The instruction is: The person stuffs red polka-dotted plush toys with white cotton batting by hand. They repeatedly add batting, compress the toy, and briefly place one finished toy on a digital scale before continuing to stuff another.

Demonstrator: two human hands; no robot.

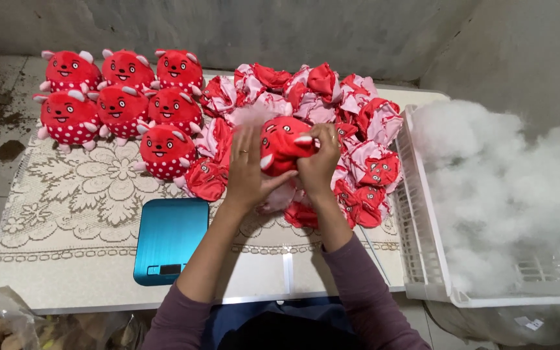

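A person sits at a white table (53, 285) and works a half-filled red plush toy (282, 144) between both hands, just above the middle of the frame. The left hand (246, 170) is spread wide, palm pressed flat against the toy's left side, a ring on one finger. The right hand (319, 162) is curled tight on the toy's right side, fingers pinching the fabric; a tuft of white fluff sits just above the left fingertips. The toy's face is turned up toward the camera.

Behind and around the hands, across the upper middle, lies a heap of unstuffed red and pink toy skins (351, 136), crumpled and overlapping. In the upper left, seven finished plush toys (121, 97) sit in rows, round and red with white dots on their bellies. They rest on a cream lace cloth (66, 201). A teal flat scale (169, 240) lies on the table at lower centre-left, just beside the left forearm. At the right edge, a white plastic basket (426, 259) holds a big mound of white stuffing (507, 188).
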